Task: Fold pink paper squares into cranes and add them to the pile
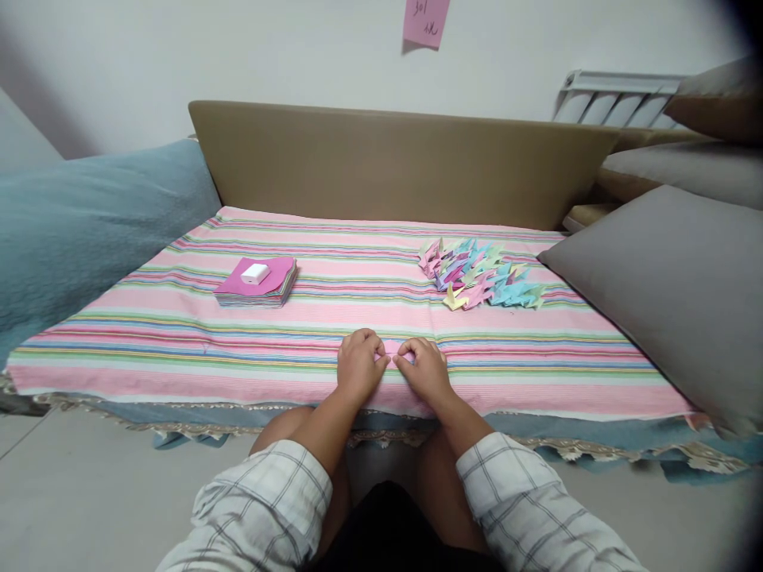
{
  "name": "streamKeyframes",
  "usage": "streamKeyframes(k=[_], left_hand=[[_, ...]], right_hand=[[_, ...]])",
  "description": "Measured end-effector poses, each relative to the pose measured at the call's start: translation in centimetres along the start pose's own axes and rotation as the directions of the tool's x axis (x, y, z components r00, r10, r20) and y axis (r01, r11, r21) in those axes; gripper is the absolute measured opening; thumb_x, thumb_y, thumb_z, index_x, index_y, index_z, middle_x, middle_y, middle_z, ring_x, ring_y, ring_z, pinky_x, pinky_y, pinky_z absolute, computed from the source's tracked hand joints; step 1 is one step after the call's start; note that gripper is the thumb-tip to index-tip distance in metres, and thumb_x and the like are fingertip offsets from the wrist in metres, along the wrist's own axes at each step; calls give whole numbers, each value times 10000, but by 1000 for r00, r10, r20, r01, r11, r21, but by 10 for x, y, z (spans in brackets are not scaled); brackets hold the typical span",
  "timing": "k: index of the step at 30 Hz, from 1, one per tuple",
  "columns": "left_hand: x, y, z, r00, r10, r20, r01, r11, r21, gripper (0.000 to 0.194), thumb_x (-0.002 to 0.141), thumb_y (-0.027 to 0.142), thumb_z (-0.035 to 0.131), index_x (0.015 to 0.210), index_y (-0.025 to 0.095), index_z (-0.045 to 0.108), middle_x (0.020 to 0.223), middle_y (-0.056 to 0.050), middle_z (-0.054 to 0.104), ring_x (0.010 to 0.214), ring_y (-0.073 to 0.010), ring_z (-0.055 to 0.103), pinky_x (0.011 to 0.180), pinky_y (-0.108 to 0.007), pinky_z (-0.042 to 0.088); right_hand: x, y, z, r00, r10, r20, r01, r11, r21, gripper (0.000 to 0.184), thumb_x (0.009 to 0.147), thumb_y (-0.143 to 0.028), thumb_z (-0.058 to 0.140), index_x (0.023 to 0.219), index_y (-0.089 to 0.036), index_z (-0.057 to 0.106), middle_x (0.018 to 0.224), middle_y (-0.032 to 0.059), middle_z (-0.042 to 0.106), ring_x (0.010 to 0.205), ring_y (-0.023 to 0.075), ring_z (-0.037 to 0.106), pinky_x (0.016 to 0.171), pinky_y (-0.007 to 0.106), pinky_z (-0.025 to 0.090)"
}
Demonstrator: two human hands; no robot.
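You have a small piece of pink paper (391,349) between your hands, on the front part of the striped cloth (179,342). Your left hand (359,362) pinches one side of it, thumb and forefinger drawn together; your right hand (427,365) pinches the other side the same way, the fingertips of both hands near each other. Most of the paper is hidden under your fingers, so you cannot tell its folded shape. Beyond your right hand lies a cluster of folded paper cranes (477,274) in pink, blue, yellow, green and purple. Farther to your left sits a stack of paper (256,298) with a small white box (256,274) on top. Grey cushions (668,278) stand at the right, and a brown backrest (393,163) runs behind the cloth.
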State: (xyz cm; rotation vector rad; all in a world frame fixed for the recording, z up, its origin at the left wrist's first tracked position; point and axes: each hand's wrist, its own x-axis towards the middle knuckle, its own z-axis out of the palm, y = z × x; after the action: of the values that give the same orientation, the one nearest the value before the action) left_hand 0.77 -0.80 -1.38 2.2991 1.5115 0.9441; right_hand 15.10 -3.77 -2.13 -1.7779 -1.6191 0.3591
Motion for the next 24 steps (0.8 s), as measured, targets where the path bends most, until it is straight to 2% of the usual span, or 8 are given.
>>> streamKeyframes(k=[5,8,11,15,20,24], left_hand=[[-1,-8,-1,999,46,21,-45,996,-74,39,708,187,644,711,217,619,1081,-36,605,1009,-226,517,896,-417,398],[-3,-14,-2,995,90,38,-87,993,-77,110,738,149,592,738,229,666,1155,-37,587,1041,-226,509,904,-425,403],[-7,-16,1,987,161,16,-161,987,-29,204,763,135,563,760,273,713,1212,-38,559,1066,-243,489,913,-451,397],[-11,-16,5,971,239,-14,-239,970,49,219,775,157,566,806,302,726,1251,-39,534,1095,-256,462,930,-474,383],[-12,-15,7,969,247,-4,-245,963,110,197,772,152,564,807,275,714,1296,-51,502,1129,-270,437,957,-489,366],[-12,-15,5,968,252,6,-250,957,148,186,775,154,571,821,275,704,1313,-43,490,1166,-276,417,972,-492,355]], right_hand=[[0,0,0,1000,-2,-1,2,1000,14,61,743,-306,586,746,-246,599,894,9,634,912,226,518,812,377,339],[0,1,0,1000,-22,-17,22,999,24,64,746,-306,577,746,-248,604,884,12,637,903,227,520,803,374,345],[-1,1,0,999,-25,-23,26,999,30,62,750,-304,574,741,-249,602,879,11,638,896,228,523,798,374,347],[-1,3,0,1000,-17,-12,17,999,36,52,755,-287,567,749,-249,602,899,8,636,910,229,522,808,380,346],[0,9,0,998,-60,17,59,995,86,102,767,-229,521,805,-251,613,929,6,636,926,216,516,838,370,352],[1,10,0,998,-51,28,49,995,82,123,764,-216,515,821,-252,619,951,5,638,944,221,513,847,377,345]])
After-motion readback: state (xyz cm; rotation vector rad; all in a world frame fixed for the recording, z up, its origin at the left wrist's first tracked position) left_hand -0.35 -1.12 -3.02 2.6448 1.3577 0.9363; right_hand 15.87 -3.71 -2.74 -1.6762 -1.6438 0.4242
